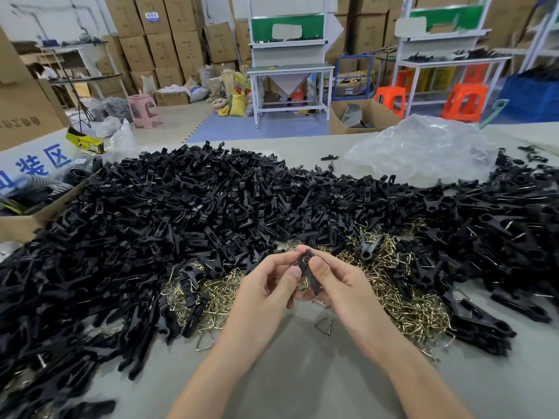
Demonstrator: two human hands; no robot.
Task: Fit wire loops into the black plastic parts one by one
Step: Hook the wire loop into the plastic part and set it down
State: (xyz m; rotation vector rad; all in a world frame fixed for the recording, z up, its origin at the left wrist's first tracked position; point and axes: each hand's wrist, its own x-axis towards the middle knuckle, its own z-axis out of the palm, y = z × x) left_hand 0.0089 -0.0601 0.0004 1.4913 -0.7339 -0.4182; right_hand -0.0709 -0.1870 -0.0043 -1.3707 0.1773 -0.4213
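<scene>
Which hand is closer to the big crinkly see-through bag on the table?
Right. The clear bag lies beyond the right hand and off to its right; the left hand is farther to the left. Both pinch one black plastic part.

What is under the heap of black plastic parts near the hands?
Brass-coloured wire loops show at the near edge, with some black plastic parts lying on top of them. How far the loops run beneath the rest of the pile is hidden.

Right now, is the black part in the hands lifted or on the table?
Lifted: left hand and right hand pinch the black part.
</scene>
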